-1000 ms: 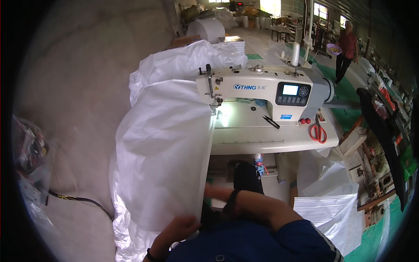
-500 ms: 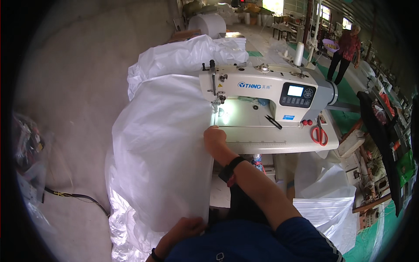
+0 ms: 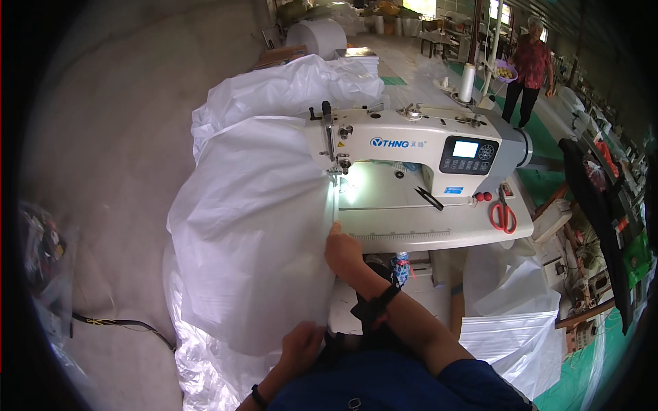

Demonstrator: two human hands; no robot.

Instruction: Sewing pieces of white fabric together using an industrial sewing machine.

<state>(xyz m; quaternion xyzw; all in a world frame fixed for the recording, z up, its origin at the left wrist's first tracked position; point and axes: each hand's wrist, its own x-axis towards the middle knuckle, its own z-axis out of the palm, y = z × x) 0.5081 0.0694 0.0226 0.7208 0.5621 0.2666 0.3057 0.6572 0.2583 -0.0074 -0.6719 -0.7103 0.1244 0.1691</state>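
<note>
A large sheet of thin white plastic film (image 3: 253,246) is draped over the left of the sewing table, its right edge running under the needle of a white sewing machine (image 3: 404,133). My right hand (image 3: 345,255) is closed on that edge just in front of the lit needle area, index finger pointing toward the needle. Close to my body, my left hand (image 3: 301,344) is closed on the lower part of the same edge; its fingertips are partly hidden. Black thread snips (image 3: 430,198) and red-handled scissors (image 3: 502,216) lie on the machine bed.
A thread cone (image 3: 467,83) stands behind the machine. More white film (image 3: 510,308) hangs below the table at right. A person (image 3: 531,72) with a purple basin (image 3: 506,71) stands at the far right. A black cable (image 3: 123,322) crosses the floor at left.
My right hand has moved back from the needle along the film edge, and the film is creased near the needle. My left hand has shifted slightly up. The far person appears nearer.
</note>
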